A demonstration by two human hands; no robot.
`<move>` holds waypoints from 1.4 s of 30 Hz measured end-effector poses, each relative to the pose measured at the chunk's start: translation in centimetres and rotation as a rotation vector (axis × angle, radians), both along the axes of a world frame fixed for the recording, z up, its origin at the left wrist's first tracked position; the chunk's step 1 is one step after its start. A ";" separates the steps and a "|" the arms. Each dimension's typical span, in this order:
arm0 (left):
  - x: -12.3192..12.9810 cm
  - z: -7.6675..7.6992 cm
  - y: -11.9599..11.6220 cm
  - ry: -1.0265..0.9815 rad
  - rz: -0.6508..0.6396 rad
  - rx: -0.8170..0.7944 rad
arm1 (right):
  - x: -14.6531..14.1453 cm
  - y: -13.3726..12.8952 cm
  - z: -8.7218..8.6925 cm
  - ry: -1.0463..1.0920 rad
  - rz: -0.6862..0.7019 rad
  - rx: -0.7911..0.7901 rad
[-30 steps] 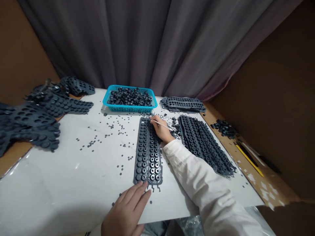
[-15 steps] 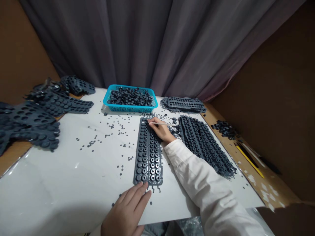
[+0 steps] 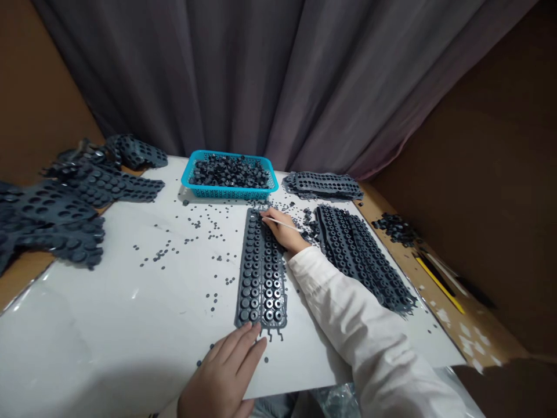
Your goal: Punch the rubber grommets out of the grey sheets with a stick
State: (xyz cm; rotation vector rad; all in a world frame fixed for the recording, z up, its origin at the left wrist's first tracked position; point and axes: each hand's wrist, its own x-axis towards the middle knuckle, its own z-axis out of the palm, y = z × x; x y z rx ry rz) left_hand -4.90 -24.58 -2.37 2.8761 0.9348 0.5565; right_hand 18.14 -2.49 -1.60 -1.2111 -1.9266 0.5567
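A dark grey moulded rubber sheet (image 3: 261,273) with rows of round, ring-like parts lies lengthwise before me on the white tabletop. My right hand (image 3: 281,228) is closed around a thin pale stick (image 3: 282,223), its fingers over the sheet's far end, where a white hole shows at the left corner. The stick's tip is hidden by the fingers or too small to make out. My left hand (image 3: 228,366) lies flat with fingers stretched, the fingertips touching the sheet's near edge.
A blue basket (image 3: 230,190) full of small black parts stands at the back. More sheets (image 3: 361,255) lie at the right, a stack (image 3: 322,186) behind them, and a heap (image 3: 52,215) at the left. Small dark discs are scattered about. A yellow-handled tool (image 3: 439,284) lies at the right edge.
The stick in my right hand has tilted, its rear end now lower and nearer my wrist. My left hand and the sheet stay in place.
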 end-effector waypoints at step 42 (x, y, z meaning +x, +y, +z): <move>0.0 -0.2 0.2 0.030 -0.023 -0.015 | -1.0 0.3 2.1 0.155 -0.182 -0.011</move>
